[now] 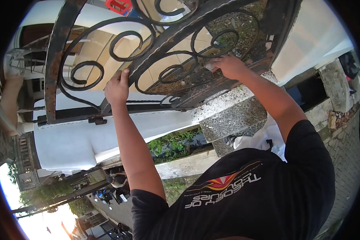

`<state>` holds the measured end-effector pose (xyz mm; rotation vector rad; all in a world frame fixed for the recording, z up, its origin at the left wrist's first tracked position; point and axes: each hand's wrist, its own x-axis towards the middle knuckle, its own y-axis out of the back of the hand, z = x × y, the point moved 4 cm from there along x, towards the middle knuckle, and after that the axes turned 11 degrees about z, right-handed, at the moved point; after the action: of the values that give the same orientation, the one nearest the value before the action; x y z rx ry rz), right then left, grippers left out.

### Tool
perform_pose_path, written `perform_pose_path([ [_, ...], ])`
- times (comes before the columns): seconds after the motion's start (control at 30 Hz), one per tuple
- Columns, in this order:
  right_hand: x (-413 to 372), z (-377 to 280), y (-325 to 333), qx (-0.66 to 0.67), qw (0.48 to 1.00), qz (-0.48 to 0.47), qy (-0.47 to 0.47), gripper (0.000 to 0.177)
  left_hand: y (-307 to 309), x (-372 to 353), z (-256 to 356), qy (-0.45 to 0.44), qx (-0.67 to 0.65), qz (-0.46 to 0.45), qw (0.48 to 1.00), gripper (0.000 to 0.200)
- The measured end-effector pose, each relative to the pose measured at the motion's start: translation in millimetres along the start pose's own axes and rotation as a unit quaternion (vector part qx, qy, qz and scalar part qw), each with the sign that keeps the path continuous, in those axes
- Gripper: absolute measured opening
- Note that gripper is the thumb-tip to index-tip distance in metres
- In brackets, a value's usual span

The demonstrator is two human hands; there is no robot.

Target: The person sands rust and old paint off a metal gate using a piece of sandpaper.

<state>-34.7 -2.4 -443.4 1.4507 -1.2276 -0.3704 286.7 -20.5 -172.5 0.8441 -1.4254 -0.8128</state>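
A dark wrought-iron gate (164,38) with curled scrollwork and rusty patches fills the upper view. My left hand (117,88) is closed around its thick middle bar, thumb lying along the metal. Farther right, my right hand (230,67) pinches a small pale, flat piece (212,66), possibly a folded sheet; its exact kind is too small to make out. That hand is held against the scrollwork near the gate's lower frame, where the metal looks brown and rusty.
A white wall (68,144) stands below the gate's hinge side. A textured concrete slab (232,120) crosses a ditch with green plants (172,145). Beyond are a person (118,180) beside parked motorbikes (108,197), and a red plastic item (118,5) behind the gate.
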Motion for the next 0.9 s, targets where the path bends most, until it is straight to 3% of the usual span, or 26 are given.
perform_pose_path([
  [0.07, 11, -1, 3, -0.044, 0.994, -0.068, -0.079, 0.029, 3, 0, 4, 0.015, 0.015, -0.012, 1.000, 0.062],
  [0.1, 14, -16, 5, -0.084, 0.994, -0.061, -0.028, 0.024, 3, 0, 5, 0.021, 0.014, -0.015, 1.000, 0.063],
  [0.2, 34, -37, -17, -0.187, 0.970, -0.147, -0.049, 0.023, 7, -1, 10, 0.027, 0.003, -0.021, 0.999, 0.065],
  [0.27, 37, -24, -4, -0.123, 0.974, -0.175, -0.068, 0.024, 9, 1, 10, 0.011, 0.000, 0.002, 1.000, 0.066],
  [0.33, 34, -22, 17, -0.056, 0.973, -0.209, -0.082, 0.025, 9, 1, 10, 0.029, 0.008, -0.082, 0.996, 0.067],
  [0.53, 27, -3, 15, 0.048, 0.979, -0.149, -0.133, 0.042, 10, 1, 12, 0.035, -0.004, -0.059, 0.998, 0.069],
  [0.67, 20, -3, 2, -0.017, 0.964, -0.187, -0.188, 0.043, 11, 3, 13, 0.035, -0.003, -0.061, 0.998, 0.072],
  [0.73, 6, 3, -2, -0.017, 0.993, 0.012, -0.117, 0.043, 11, 3, 13, 0.031, 0.000, -0.064, 0.997, 0.073],
  [0.87, -7, 17, 4, 0.028, 0.985, 0.040, -0.163, 0.043, 15, 4, 17, 0.037, 0.006, -0.088, 0.995, 0.075],
  [0.9, -4, 27, 3, 0.139, 0.959, 0.013, -0.246, 0.044, 14, 5, 15, 0.037, 0.007, -0.089, 0.995, 0.075],
])
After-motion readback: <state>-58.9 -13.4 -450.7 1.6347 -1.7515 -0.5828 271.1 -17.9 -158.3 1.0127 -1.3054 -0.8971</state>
